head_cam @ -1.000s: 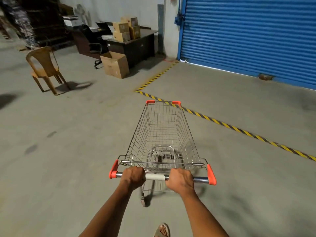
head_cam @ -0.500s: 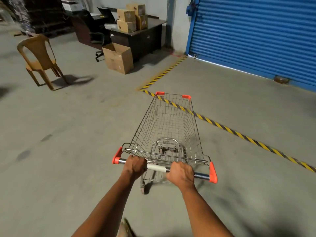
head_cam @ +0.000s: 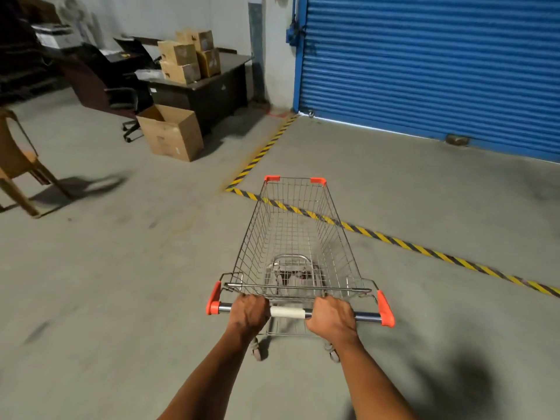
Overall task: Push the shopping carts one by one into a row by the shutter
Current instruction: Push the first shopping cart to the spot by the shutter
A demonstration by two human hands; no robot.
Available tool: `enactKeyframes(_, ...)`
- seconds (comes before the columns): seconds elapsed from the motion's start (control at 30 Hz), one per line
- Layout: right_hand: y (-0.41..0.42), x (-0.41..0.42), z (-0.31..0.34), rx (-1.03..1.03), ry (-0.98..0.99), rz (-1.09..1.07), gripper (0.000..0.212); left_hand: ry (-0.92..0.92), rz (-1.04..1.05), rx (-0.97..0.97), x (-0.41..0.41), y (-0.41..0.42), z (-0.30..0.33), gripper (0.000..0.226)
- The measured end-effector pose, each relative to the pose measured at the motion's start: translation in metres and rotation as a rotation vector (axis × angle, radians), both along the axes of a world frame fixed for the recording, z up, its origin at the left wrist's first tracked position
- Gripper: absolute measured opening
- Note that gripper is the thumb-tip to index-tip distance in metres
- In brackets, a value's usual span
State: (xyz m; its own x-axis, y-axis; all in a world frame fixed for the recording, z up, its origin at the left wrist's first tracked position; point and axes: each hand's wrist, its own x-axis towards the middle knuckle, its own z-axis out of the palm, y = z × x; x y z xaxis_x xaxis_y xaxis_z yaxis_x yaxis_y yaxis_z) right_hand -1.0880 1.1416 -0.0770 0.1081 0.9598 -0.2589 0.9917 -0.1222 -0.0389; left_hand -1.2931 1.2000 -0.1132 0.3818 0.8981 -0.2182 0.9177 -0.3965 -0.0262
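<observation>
- The cart [head_cam: 298, 253] is bare silver wire, its basket narrowing toward the front, with orange caps on the front corners and on both ends of the handle [head_cam: 286, 312]; a white sleeve sits mid-bar.
- It stands on the concrete floor [head_cam: 121, 283], its front over the yellow-black tape [head_cam: 394, 241], nose toward the blue shutter [head_cam: 424, 65], still apart from it.
- Left grip [head_cam: 248, 313] and right grip [head_cam: 331, 318] each curl round the handle, either side of the sleeve.
- Only two rear wheels show; the front ones are hidden.
- The chair [head_cam: 18, 165] is cut off at the left edge.
- The dark corner behind the tabletop [head_cam: 224, 68] with boxes [head_cam: 185, 56] is hard to read.
</observation>
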Motion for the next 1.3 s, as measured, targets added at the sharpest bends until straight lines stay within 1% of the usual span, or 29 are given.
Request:
enactKeyframes(0.1, 0.037, -0.017, 0.001, 0.006, 0.006, -0.027, 0.026, 0.022, -0.067, -0.023, -0.015, 0.041, 0.006, 0.024)
enactKeyframes(0.2, 0.082, -0.027, 0.003, 0.004, 0.002, -0.046, 0.02, 0.011, -0.095, -0.019, -0.023, 0.094, 0.011, 0.023)
enactKeyframes(0.27, 0.117, -0.029, 0.004, 0.001, -0.011, -0.059, 0.019, 0.015, -0.114, -0.001, -0.027, 0.131, 0.01, 0.022)
enactKeyframes(0.43, 0.209, -0.051, 0.0, 0.029, -0.021, -0.079, 0.026, 0.005, -0.127, 0.028, -0.046, 0.23, 0.004, 0.02)
enactKeyframes(0.53, 0.268, -0.065, -0.006, 0.005, -0.01, -0.087, 0.023, 0.013, -0.123, 0.021, -0.062, 0.292, -0.004, 0.021)
enactKeyframes(0.67, 0.352, -0.072, -0.004, 0.01, 0.003, -0.092, 0.021, 0.015, -0.143, 0.017, -0.069, 0.374, 0.003, 0.023)
enactKeyframes(0.77, 0.411, -0.082, -0.003, 0.009, 0.022, -0.086, 0.02, 0.054, -0.135, 0.019, -0.078, 0.434, 0.007, 0.022)
enactKeyframes(0.83, 0.447, -0.092, -0.002, 0.0, 0.039, -0.09, 0.022, 0.079, -0.131, -0.002, -0.085, 0.473, 0.011, 0.015)
enactKeyframes(0.9, 0.481, -0.102, -0.004, 0.001, 0.049, -0.101, 0.024, 0.12, -0.142, -0.026, -0.093, 0.511, 0.013, 0.014)
enactKeyframes(1.0, 0.537, -0.117, -0.008, 0.007, 0.057, -0.13, 0.025, 0.125, -0.204, -0.007, -0.106, 0.575, 0.009, 0.021)
enactKeyframes(1.07, 0.574, -0.126, -0.01, 0.019, 0.054, -0.15, 0.025, 0.131, -0.231, 0.014, -0.115, 0.617, 0.005, 0.02)
enactKeyframes(1.17, 0.628, -0.134, -0.009, 0.022, 0.035, -0.187, 0.027, 0.142, -0.244, -0.01, -0.118, 0.678, 0.009, 0.017)
enactKeyframes(1.3, 0.696, -0.136, -0.006, 0.017, 0.023, -0.25, 0.028, 0.109, -0.337, 0.036, -0.116, 0.752, 0.006, 0.022)
